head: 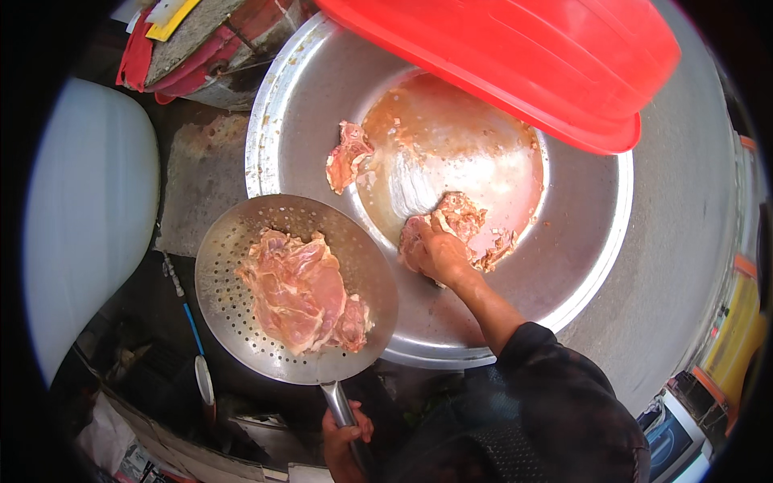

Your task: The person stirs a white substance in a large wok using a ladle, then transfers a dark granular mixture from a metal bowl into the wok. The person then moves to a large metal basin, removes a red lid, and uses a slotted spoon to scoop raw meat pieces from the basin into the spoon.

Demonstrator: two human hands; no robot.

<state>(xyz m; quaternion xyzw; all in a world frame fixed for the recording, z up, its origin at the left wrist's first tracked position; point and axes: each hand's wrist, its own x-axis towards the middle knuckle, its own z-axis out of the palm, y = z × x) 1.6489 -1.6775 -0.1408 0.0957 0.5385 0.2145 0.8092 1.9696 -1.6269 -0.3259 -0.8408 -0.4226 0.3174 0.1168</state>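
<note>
My left hand (347, 431) is wrapped around the metal handle of a large perforated skimmer (220, 284). Several pieces of raw meat (296, 290), which look like chicken, lie heaped on the skimmer. Its bowl overlaps the near left rim of a wide metal basin (308, 102). Inside that basin, my right hand (444, 253) grasps raw meat (465, 211) at the near side of the floor; the palm hides part of it. Another raw piece (348, 158) rests on the basin's left wall. Reddish liquid and meat scraps (498, 250) coat the basin floor.
A red plastic tub (519, 60) hangs over the basin's far right rim. Left of the skimmer is a large whitish rounded object (90, 223). A worn drum-like container (223, 54) stands at the far left. Grey pavement (676, 199) extends along the right.
</note>
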